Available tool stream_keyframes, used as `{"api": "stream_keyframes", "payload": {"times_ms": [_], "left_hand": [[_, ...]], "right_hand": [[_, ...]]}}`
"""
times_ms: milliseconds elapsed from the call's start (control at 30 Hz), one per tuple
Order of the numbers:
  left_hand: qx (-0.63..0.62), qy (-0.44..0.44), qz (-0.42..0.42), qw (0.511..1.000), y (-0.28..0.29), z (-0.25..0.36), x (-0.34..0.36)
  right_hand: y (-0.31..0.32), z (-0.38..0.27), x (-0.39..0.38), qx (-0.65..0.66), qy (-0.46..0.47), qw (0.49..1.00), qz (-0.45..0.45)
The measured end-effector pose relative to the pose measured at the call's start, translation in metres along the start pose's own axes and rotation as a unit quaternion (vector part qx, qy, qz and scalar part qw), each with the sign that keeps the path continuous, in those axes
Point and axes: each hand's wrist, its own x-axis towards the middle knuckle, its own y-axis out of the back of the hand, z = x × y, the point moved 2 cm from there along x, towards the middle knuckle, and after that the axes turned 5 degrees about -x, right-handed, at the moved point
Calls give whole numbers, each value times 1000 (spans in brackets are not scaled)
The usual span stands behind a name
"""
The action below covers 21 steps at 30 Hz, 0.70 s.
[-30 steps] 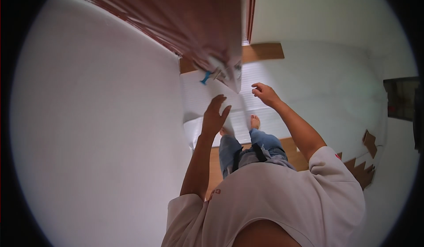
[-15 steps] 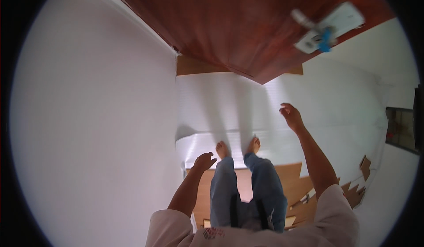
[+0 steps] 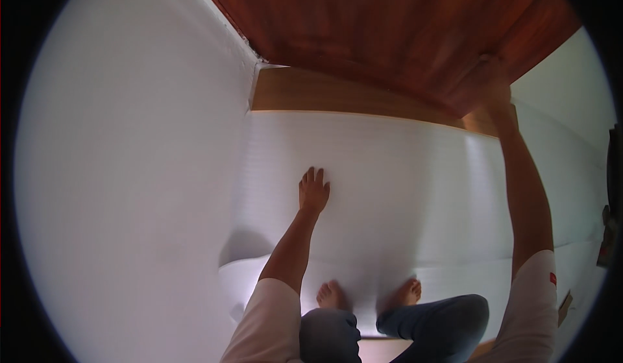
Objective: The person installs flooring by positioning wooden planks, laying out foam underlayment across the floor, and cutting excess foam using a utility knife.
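1. Along the head view's top: red-brown wood-grain door panel [image 3: 376, 32], low corner overlapping the flat light-brown wooden floor strip [image 3: 324, 94].
2. Right hand [image 3: 496, 96] at the panel's right edge, blurred; can't tell if gripping or just touching. Pinch risk if the panel swings with fingers at the edge.
3. Left hand [image 3: 315, 193] empty, fingers loosely spread, over thin white ribbed floor sheeting [image 3: 376, 168].
4. Sheeting curls at left; a foot could snag or skid on it.
5. Bare feet [image 3: 407, 293]: toes exposed if the panel sweeps low and fast.
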Motion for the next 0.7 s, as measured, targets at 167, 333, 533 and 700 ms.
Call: {"api": "stream_keyframes", "payload": {"times_ms": [167,333,533,700], "left_hand": [[48,-36,220,974,-17,-19,49],[1,-43,245,969,-53,-7,81],[-2,-2,238,971,-21,-14,66],[5,-5,227,974,-24,-6,69]], "right_hand": [[-5,-15,19,107,-71,986,103],[-62,49,49,180,-39,978,101],[-103,2,66,-8,0,985,172],[-69,-8,76,26,-146,974,172]]}}
